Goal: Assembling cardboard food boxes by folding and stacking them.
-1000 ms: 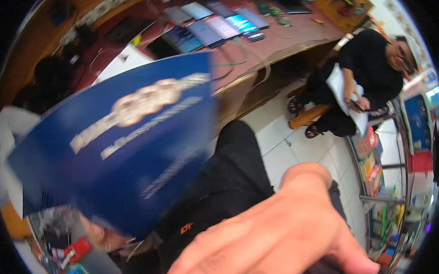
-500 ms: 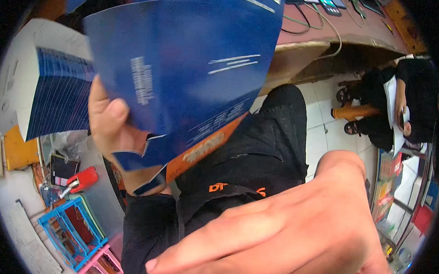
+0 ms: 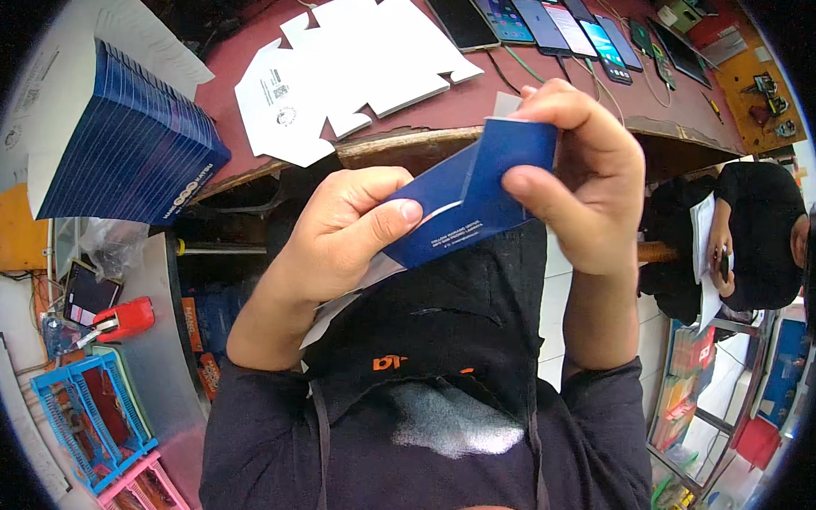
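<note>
A blue card box blank (image 3: pixel 468 199) with white print is held between both hands above my lap. My left hand (image 3: pixel 342 226) grips its left end, thumb on the blue face and fingers behind. At the other end, my right hand (image 3: pixel 591 162) pinches the card between thumb and fingers. The blank is bent along its length, and a white inner flap shows below my left hand. On the table ahead lies a stack of white die-cut box blanks (image 3: pixel 352 69), printed side down. A thick pile of blue-edged blanks (image 3: pixel 138 138) stands to the left.
Several phones (image 3: pixel 560 26) and cables lie on the reddish table (image 3: pixel 225 78) at the far right. Blue plastic basket (image 3: pixel 88 406), pink stand (image 3: pixel 148 489) and red stapler-like tool (image 3: pixel 127 317) are at lower left. A person in black (image 3: pixel 760 213) sits at right, holding papers.
The blue blank has come down and been bent into a narrower shape. My right hand, apart with fingers outstretched before, now grips its right end. The white stack has come into view.
</note>
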The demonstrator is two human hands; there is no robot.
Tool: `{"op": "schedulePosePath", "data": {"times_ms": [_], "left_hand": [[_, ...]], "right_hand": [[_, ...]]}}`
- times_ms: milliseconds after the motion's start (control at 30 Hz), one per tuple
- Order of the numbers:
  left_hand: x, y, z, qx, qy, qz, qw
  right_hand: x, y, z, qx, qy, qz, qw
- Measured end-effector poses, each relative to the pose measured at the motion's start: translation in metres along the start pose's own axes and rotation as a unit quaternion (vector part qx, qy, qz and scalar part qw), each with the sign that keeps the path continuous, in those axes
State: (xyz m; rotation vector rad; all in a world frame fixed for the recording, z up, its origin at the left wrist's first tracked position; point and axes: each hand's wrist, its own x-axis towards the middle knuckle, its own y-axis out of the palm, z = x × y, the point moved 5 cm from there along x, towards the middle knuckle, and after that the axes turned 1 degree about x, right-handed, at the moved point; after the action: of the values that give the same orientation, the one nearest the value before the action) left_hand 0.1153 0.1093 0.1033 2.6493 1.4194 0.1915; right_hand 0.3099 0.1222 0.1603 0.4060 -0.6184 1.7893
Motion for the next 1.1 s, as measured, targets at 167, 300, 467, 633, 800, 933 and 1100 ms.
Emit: {"op": "schedulePosePath", "data": {"times_ms": [167, 300, 467, 633, 800, 933, 1100], "left_hand": [[0.002, -0.002, 0.005, 0.045, -0.006, -0.007, 0.999], [0.003, -0.004, 0.023, 0.106, 0.001, 0.030, 0.994], [-0.002, -0.005, 0.024, 0.036, -0.041, 0.004, 0.998], [0.008, -0.007, 0.012, -0.103, -0.007, -0.037, 0.994], [0.020, 0.008, -0.004, -0.226, 0.040, 0.043, 0.972], [0.023, 0.018, -0.007, -0.225, -0.004, 0.026, 0.974], [0.002, 0.039, -0.026, -0.060, 0.159, -0.043, 0.985]], "right_hand": [[-0.008, 0.014, -0.016, -0.075, 0.043, 0.072, 0.994], [-0.022, 0.030, -0.028, -0.010, 0.137, 0.158, 0.978], [-0.024, 0.019, -0.010, -0.171, -0.044, -0.007, 0.984], [-0.054, 0.031, 0.013, -0.290, -0.159, 0.000, 0.944], [-0.073, 0.051, 0.020, -0.174, -0.174, 0.005, 0.969], [-0.081, 0.053, 0.023, -0.173, -0.212, -0.028, 0.961], [-0.081, 0.048, 0.032, -0.261, -0.236, -0.043, 0.935]]}}
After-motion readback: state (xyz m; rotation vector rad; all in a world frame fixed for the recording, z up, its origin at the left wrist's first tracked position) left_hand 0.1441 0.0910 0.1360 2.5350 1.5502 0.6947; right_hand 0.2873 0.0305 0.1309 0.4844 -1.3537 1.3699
